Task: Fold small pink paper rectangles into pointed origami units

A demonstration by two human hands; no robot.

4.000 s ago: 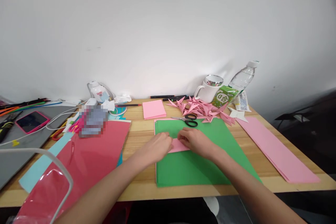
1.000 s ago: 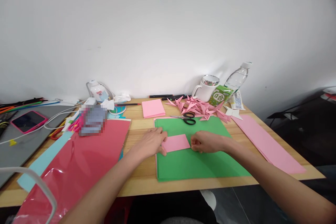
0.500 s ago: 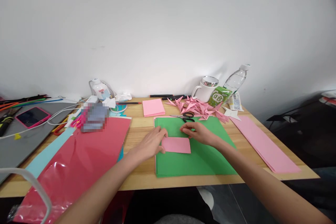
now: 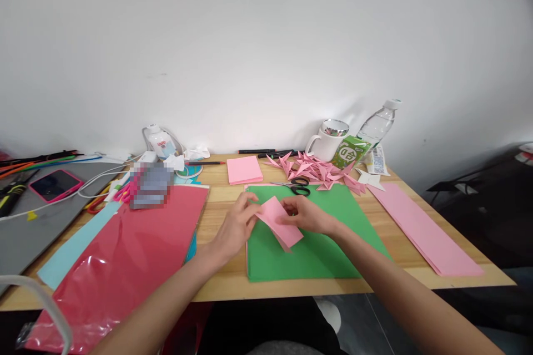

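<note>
Between my two hands is a folded pink sheet of paper (image 4: pixel 280 223), tilted above the green paper stack (image 4: pixel 320 258), with its lower edges parted. My left hand (image 4: pixel 241 219) pinches its left corner between thumb and fingers. The thumb of my right hand (image 4: pixel 306 215) lies on the paper's face, with the fingers curled behind its right side. Black-handled scissors (image 4: pixel 300 186) rest on the far edge of the green stack. Beyond them lies a pile of folded pink paper pieces (image 4: pixel 314 171). A stack of pink paper squares (image 4: pixel 244 170) sits behind my left hand.
At the back right stand a white mug (image 4: pixel 327 141), a green carton (image 4: pixel 350 152) and a water bottle (image 4: pixel 378 122). Long pink strips (image 4: pixel 425 230) lie on the right. Red paper in a clear sleeve (image 4: pixel 137 244) and a phone (image 4: pixel 55 185) are on the left.
The folded pink paper has been lifted off the green stack and turned to a slant, its layers now parted. My right hand has come onto its right side.
</note>
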